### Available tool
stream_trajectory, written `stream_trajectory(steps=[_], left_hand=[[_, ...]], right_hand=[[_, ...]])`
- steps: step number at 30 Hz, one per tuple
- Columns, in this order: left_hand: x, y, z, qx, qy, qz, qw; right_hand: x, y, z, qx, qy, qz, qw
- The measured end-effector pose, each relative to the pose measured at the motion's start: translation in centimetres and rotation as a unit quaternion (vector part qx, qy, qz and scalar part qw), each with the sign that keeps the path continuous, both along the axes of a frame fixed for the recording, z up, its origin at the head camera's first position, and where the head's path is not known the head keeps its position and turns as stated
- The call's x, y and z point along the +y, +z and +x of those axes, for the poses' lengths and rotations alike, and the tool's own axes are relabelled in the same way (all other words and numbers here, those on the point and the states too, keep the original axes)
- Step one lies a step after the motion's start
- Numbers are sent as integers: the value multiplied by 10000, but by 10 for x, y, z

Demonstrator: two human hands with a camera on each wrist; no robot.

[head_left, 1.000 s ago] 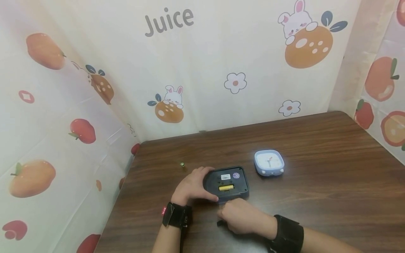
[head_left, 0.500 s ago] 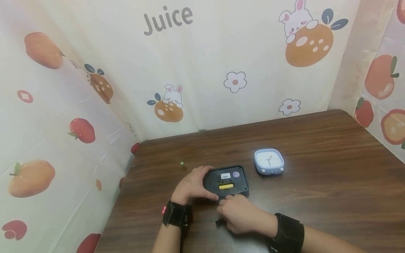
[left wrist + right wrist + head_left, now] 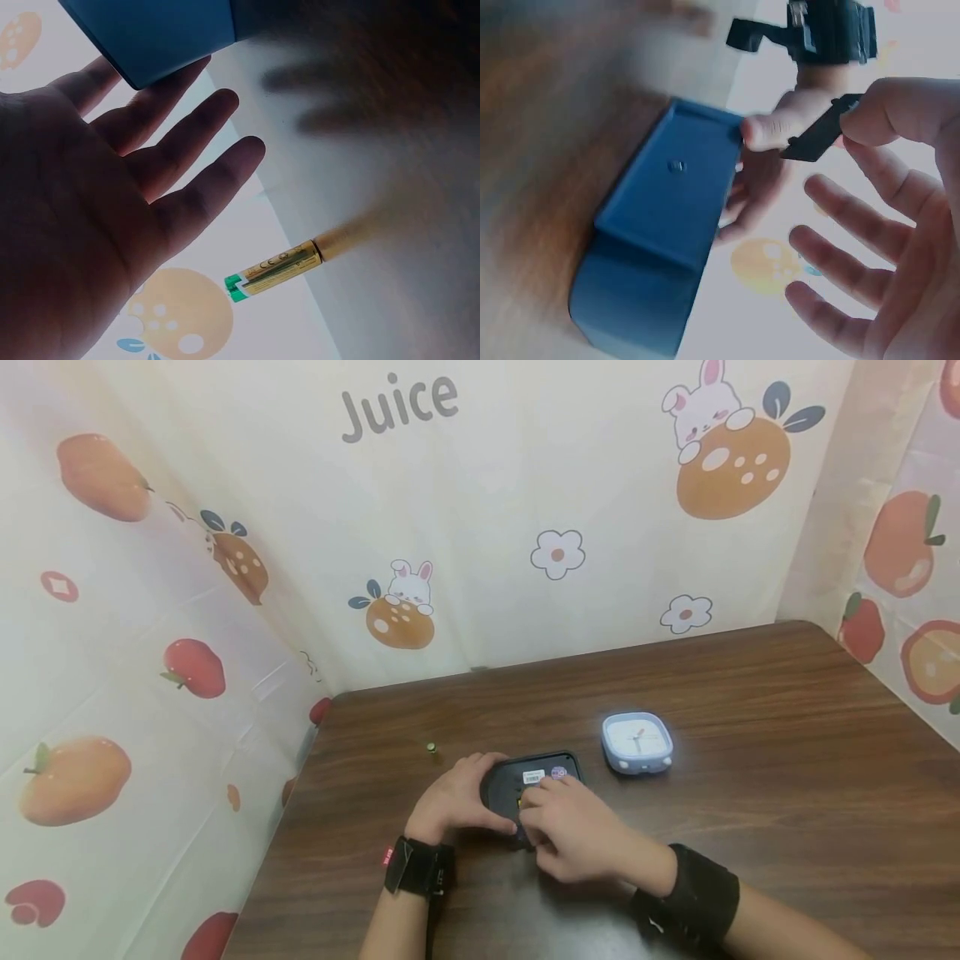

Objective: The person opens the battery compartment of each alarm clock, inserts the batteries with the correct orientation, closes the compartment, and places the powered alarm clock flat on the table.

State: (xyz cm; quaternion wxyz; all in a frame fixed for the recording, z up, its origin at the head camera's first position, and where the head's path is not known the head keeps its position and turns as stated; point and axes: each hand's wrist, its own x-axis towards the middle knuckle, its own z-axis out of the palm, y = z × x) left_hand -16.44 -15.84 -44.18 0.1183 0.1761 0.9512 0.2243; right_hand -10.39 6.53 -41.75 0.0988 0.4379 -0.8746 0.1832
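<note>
A dark blue clock [image 3: 501, 789] with a black back lies face down on the table, its front hidden. My left hand [image 3: 456, 797] holds it by the left end, thumb on the near side and fingers on the far side. Over the back is my right hand [image 3: 573, 828], pinching a small black battery cover [image 3: 821, 135] between thumb and index finger; its other fingers are spread. A sliver of a yellow battery [image 3: 520, 804] shows in the clock's compartment, the remainder covered by the right hand. The cover stands apart from the clock's blue side in the right wrist view.
A gold battery with a green end [image 3: 274, 271] stands upright beyond my left hand. To the right and farther back, a light blue alarm clock [image 3: 637, 745] lies face up. The brown wooden table [image 3: 787, 760] meets printed curtains [image 3: 480, 510] at the back and sides.
My right hand has come up from the clock's near edge to over its back, now hiding most of the compartment battery. The left hand has kept its place.
</note>
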Motion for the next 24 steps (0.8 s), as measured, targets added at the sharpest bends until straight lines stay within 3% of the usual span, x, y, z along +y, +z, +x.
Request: stream_trajectory(steps=[8, 16, 24], left_hand=[[1, 1, 0, -64, -24, 46, 10000], [-1, -1, 0, -63, -60, 136, 9999], [-3, 0, 0, -104, -113, 140, 9998]], right_hand=[[10, -1, -16, 427, -482, -361, 9973], [14, -11, -36, 652, -977, 13, 9931], [9, -7, -39, 516, -1022, 447, 9924]])
